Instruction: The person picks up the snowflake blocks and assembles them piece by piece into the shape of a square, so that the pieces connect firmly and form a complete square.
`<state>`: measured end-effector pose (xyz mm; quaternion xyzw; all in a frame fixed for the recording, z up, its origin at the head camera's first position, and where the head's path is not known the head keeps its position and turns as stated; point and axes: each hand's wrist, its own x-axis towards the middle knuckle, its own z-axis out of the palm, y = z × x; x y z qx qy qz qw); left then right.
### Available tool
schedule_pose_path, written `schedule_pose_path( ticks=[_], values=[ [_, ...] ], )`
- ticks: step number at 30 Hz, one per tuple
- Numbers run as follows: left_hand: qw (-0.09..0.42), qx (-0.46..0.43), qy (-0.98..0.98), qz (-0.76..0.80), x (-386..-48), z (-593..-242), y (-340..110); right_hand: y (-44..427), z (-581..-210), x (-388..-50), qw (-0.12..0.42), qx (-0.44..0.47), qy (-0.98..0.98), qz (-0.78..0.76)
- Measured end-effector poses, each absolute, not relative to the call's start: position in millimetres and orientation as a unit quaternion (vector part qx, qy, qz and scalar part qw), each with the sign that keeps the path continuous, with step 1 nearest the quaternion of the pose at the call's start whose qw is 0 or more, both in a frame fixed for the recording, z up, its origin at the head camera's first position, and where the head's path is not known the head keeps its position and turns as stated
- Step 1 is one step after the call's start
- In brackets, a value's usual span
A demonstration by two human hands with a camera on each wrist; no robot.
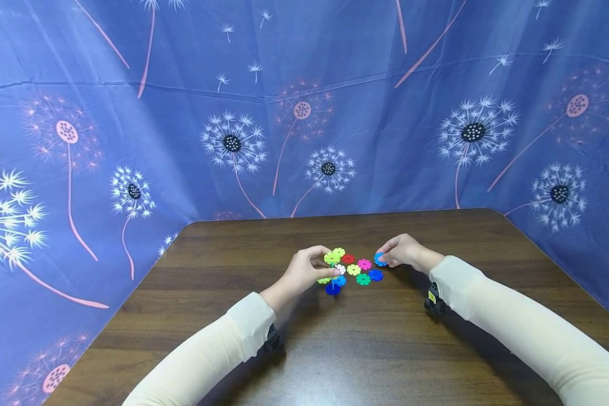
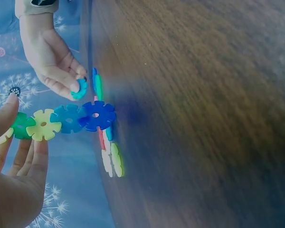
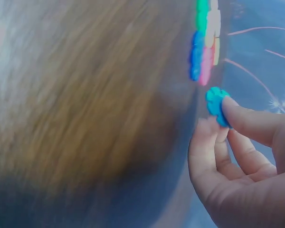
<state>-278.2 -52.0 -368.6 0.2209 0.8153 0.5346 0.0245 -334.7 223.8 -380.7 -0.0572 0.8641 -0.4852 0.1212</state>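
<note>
My left hand holds a chain of notched plastic discs, pinched between thumb and fingers at its yellow and green end. Light blue and dark blue discs form the chain's other end, standing over the table. Between thumb and fingertips my right hand pinches a single blue notched disc, lifted off the table. Between the two hands lie loose discs, among them a red one, a pink one, a green one and a dark blue one. My left hand partly hides some discs.
A brown wooden table carries everything. Behind and beside it hangs a blue curtain printed with dandelions. Each wrist has a small black camera strapped under a pale sleeve.
</note>
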Motion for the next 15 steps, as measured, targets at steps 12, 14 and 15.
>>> schedule_pose_path(
  ticks=[12, 14, 15],
  values=[
    [0.019, 0.223, 0.804, 0.550, -276, -371, -51, 209, -365, -317, 0.148, -0.070, 0.807, -0.567],
    [0.019, 0.222, 0.806, 0.548, -276, -371, -52, 206, -362, -314, 0.155, -0.067, 0.799, -0.578],
    [0.020, 0.222, 0.806, 0.548, -276, -371, -52, 205, -360, -313, 0.158, -0.066, 0.794, -0.583]
  ],
)
